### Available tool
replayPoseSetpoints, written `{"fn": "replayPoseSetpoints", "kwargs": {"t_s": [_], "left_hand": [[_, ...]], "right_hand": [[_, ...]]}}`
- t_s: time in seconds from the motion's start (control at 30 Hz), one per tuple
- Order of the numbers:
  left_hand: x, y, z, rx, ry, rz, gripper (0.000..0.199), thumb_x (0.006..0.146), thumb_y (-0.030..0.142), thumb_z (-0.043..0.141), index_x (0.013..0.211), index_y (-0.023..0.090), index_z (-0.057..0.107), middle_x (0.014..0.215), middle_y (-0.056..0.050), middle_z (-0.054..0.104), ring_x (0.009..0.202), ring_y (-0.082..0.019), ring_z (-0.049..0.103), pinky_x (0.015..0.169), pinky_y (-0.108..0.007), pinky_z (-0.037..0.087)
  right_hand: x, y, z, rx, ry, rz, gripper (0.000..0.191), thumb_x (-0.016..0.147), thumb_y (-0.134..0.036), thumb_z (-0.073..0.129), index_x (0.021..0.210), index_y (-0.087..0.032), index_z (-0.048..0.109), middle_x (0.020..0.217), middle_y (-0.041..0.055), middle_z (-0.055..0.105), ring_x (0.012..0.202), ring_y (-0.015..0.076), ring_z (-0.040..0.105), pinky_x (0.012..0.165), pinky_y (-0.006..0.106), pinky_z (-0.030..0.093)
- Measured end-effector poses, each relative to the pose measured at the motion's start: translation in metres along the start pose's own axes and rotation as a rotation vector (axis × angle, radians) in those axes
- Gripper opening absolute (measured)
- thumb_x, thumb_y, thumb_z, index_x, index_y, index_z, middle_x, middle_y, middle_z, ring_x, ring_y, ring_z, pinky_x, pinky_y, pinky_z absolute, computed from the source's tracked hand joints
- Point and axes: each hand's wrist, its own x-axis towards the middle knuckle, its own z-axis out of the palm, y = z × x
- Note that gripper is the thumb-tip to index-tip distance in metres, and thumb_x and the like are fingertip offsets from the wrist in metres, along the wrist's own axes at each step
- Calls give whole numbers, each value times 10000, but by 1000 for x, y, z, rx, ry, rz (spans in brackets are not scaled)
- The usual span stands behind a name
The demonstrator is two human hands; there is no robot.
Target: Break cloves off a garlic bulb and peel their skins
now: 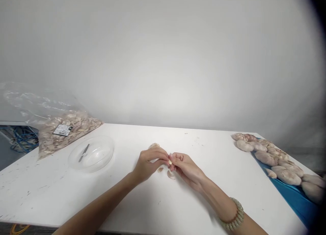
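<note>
A small pale garlic clove (170,162) is pinched between the fingertips of both hands, above the middle of the white table. My left hand (150,162) comes in from the left, its thumb and fingers closed on the clove. From the other side my right hand (187,168) grips it too, its fingers curled. Pieces of garlic skin (170,174) lie on the table just under the hands. Behind my left hand a garlic piece (154,145) shows in part; the rest of it is hidden.
To the left stands a clear plastic bowl (108,156) with a small dark-handled knife (84,152) in it. A plastic bag (73,124) full of garlic skins sits at the back left. Several garlic bulbs (287,175) rest on a blue sheet (289,197) along the right edge.
</note>
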Motion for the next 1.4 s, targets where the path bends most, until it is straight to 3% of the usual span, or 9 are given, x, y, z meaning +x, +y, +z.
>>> {"fn": "replayPoseSetpoints", "kwargs": {"t_s": [0.47, 0.67, 0.77, 0.93, 1.07, 1.13, 1.2, 1.27, 1.4], "left_hand": [[-3, 3, 2, -3, 11, -123, 129, 768, 87, 607, 661, 156, 630, 714, -43, 655, 694, -145, 599, 696, -313, 475], [-1, 1, 1, 42, -11, 70, 129, 758, 48, 606, 771, 169, 651, 743, -43, 656, 714, -148, 604, 692, -308, 477], [-1, 2, 3, 54, 18, 86, 154, 765, 27, 580, 737, 164, 644, 752, -47, 650, 714, -144, 601, 677, -296, 479], [-3, 6, 9, 19, 79, -180, 126, 804, 80, 539, 707, 154, 566, 768, -39, 609, 755, -142, 575, 710, -287, 465], [0, 2, 6, -69, 208, -423, 94, 833, 139, 505, 740, 159, 508, 760, -22, 556, 742, -127, 550, 684, -257, 458], [3, 0, 1, -92, 292, -488, 77, 839, 159, 496, 764, 160, 483, 755, -12, 550, 701, -112, 552, 645, -238, 467], [5, -2, -3, -1, 332, -466, 58, 853, 171, 472, 796, 158, 467, 752, -12, 556, 674, -107, 564, 623, -233, 479], [3, -2, -5, 210, 260, -358, 49, 866, 160, 438, 851, 149, 483, 771, -29, 577, 696, -119, 582, 632, -247, 490], [-13, -2, 8, 461, -26, -150, 163, 852, 100, 440, 798, 151, 585, 783, -41, 620, 745, -134, 588, 687, -264, 484]], "right_hand": [[3, 4, -4, -7, 4, -9, 344, 710, -457, 663, 611, -148, 549, 514, -8, 548, 537, 97, 471, 552, 246, 334], [1, 3, -2, 9, -7, 13, 350, 722, -447, 657, 594, -145, 534, 528, -4, 543, 529, 91, 461, 535, 242, 322], [0, 1, -2, 29, -22, 16, 349, 722, -445, 657, 591, -141, 544, 561, 4, 541, 562, 97, 469, 553, 245, 339], [-1, -3, -5, 107, -72, 17, 329, 725, -423, 662, 605, -134, 561, 590, 13, 536, 622, 114, 502, 576, 249, 360], [1, -3, -7, 141, -104, 28, 322, 693, -430, 687, 639, -140, 558, 615, 21, 545, 675, 161, 562, 573, 265, 364], [3, -2, -7, 143, -99, 24, 319, 683, -432, 695, 664, -146, 556, 608, 18, 546, 666, 166, 564, 569, 269, 359], [3, -1, -8, 117, -85, 13, 316, 686, -440, 689, 712, -149, 570, 606, 16, 554, 634, 151, 546, 571, 270, 354], [3, -4, -11, 30, -63, -18, 324, 694, -444, 680, 797, -148, 596, 618, 19, 576, 618, 141, 529, 592, 274, 355], [2, -18, -22, -286, 57, -181, 357, 730, -441, 640, 943, -156, 615, 653, 26, 612, 665, 155, 530, 670, 293, 361]]}}
